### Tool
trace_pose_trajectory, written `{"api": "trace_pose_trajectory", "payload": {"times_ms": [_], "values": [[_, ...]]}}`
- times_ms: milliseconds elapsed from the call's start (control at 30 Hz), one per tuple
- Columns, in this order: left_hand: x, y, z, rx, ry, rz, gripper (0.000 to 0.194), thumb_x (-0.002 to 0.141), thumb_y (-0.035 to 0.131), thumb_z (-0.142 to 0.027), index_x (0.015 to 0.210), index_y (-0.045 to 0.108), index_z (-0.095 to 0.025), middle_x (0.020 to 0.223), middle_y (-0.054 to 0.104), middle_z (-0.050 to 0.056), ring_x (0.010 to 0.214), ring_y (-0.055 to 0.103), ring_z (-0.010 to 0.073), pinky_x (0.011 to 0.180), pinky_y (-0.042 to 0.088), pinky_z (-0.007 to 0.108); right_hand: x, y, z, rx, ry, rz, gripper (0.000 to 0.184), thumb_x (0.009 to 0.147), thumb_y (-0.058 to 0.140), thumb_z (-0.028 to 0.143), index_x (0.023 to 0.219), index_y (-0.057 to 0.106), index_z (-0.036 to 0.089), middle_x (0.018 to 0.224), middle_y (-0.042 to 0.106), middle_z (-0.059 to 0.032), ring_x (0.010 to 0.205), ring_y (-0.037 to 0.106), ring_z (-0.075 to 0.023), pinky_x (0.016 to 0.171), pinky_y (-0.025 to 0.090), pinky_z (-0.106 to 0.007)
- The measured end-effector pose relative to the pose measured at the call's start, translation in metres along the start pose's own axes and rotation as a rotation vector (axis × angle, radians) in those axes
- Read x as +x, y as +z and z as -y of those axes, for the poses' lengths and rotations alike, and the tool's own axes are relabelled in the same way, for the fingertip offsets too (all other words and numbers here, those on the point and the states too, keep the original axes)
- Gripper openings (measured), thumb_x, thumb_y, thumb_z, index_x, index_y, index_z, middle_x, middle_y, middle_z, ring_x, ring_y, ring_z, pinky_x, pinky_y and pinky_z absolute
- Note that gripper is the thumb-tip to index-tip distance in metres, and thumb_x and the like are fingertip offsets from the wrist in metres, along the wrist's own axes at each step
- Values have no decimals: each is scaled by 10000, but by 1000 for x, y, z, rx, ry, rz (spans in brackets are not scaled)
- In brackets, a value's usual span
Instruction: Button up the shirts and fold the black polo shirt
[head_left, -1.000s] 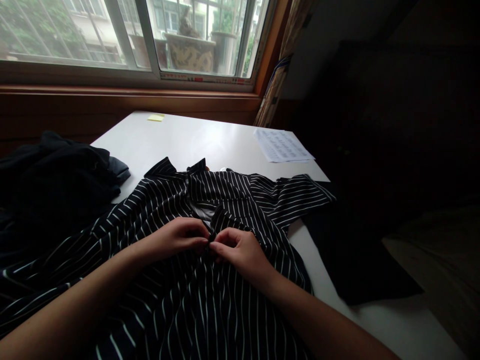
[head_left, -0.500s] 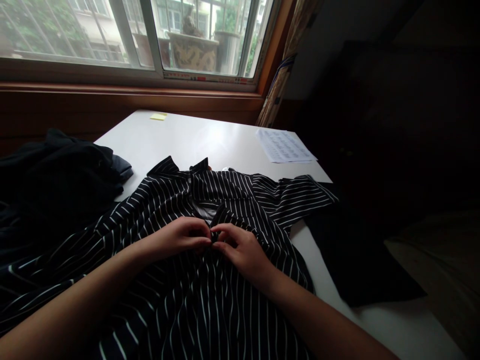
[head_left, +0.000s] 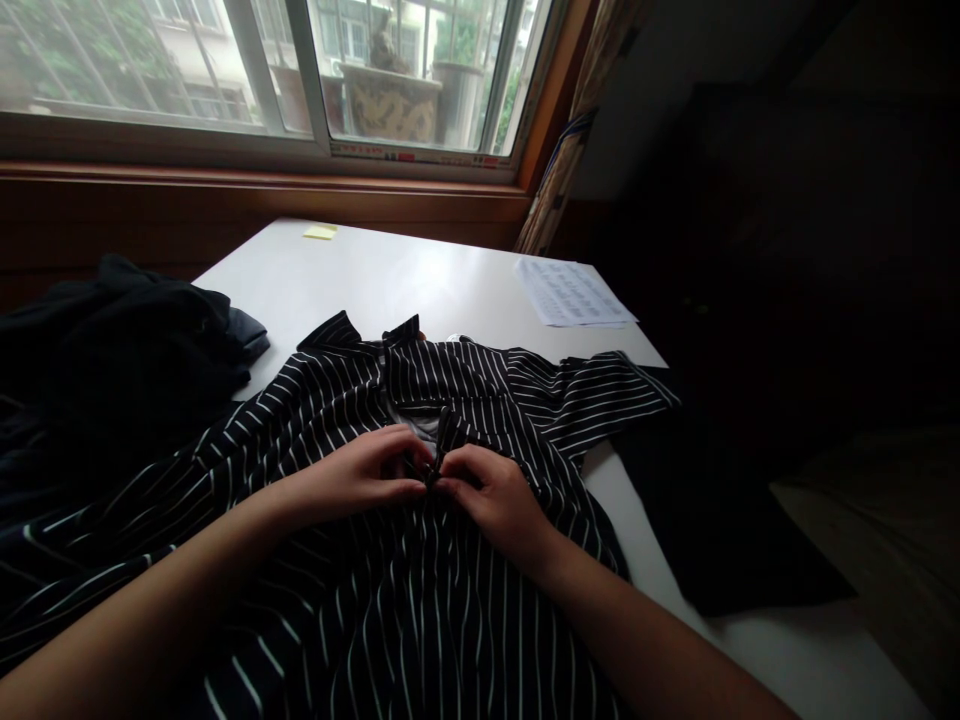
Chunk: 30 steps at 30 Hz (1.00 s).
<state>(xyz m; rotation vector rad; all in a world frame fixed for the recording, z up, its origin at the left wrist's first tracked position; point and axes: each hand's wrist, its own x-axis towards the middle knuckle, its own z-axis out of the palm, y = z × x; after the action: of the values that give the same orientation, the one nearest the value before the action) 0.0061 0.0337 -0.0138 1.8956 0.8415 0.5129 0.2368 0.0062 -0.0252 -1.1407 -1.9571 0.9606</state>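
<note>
A black shirt with white stripes (head_left: 465,600) is spread over the table, its collar (head_left: 331,333) toward the window and one short sleeve (head_left: 611,398) out to the right. At the shirt's front opening, my left hand (head_left: 386,468) pinches the fabric edge between thumb and fingers. Close against it, my right hand (head_left: 487,495) pinches the same front edge from the right side. The cloth bunches up between the fingertips. Whether a button lies in the pinch is too small and dark to tell. Above the hands, the opening shows a pale grey patch.
Dark clothes lie heaped (head_left: 127,350) on the left. The white table (head_left: 405,275) holds a yellow sticky note (head_left: 320,232) and printed sheets (head_left: 576,293) at the far right. Dark cloth (head_left: 720,530) hangs over the right edge. A window (head_left: 247,80) stands behind.
My fingertips have shifted slightly on the shirt's front edge, with the right hand a little farther right. The whole view has drifted slightly. The shirt lies as before.
</note>
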Motion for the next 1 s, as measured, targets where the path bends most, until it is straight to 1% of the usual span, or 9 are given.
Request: {"api": "trace_pose_trajectory", "payload": {"times_ms": [100,200,300,467,567,733,833,900,1000], "values": [[0,0,3,130,86,-15,315,871,678,-348,1162,626,-239,1132,557,63,932,574,175,816,516,319,1,-4,-3,-5,-3,-3,34,853,675,207,842,652,230,826,658,12,790,628,-154,774,488,-276],[1,0,8,181,142,-29,145,891,650,-278,1020,655,-211,1123,539,63,996,569,186,874,502,331,2,-7,-7,9,-1,-34,30,857,658,200,850,655,229,827,657,10,787,628,-154,758,487,-276],[2,-1,11,209,141,-40,68,925,593,-240,944,633,-188,1084,555,60,947,577,168,834,501,302,4,-12,-10,38,35,-97,13,855,651,210,852,655,223,830,664,5,768,627,-154,725,490,-273],[2,-8,14,283,98,-82,117,946,561,-279,912,608,-177,963,580,46,846,560,158,757,480,277,5,-23,-13,102,108,-180,50,866,644,271,876,626,225,786,651,8,669,613,-144,625,490,-259],[2,-16,14,300,94,-132,106,949,552,-263,927,605,-174,953,589,45,859,562,163,775,472,282,7,-31,-16,149,112,-203,85,878,639,304,896,603,229,752,634,16,643,612,-142,611,487,-257],[0,-32,21,334,102,-241,105,952,539,-260,919,597,-180,940,591,39,838,568,160,757,475,286,11,-43,-20,103,28,-252,108,885,646,320,892,598,224,796,614,4,716,608,-151,687,500,-278],[0,-39,31,385,109,-313,110,957,530,-279,938,593,-191,959,596,42,857,568,173,772,485,310,14,-51,-21,23,-70,-235,96,907,618,321,896,607,226,908,616,-21,844,609,-171,772,518,-306],[0,-42,36,475,118,-345,126,958,529,-303,937,594,-197,978,607,50,892,558,195,820,485,352,17,-58,-25,-38,-112,-203,100,916,602,320,970,615,236,1021,615,-43,952,608,-195,839,528,-343],[-2,-44,41,638,116,-369,172,946,552,-371,975,606,-211,1068,626,60,991,529,236,917,462,423,19,-65,-37,-244,-117,-122,241,905,618,330,1136,616,264,1156,599,-68,1089,583,-235,975,491,-434]]}}
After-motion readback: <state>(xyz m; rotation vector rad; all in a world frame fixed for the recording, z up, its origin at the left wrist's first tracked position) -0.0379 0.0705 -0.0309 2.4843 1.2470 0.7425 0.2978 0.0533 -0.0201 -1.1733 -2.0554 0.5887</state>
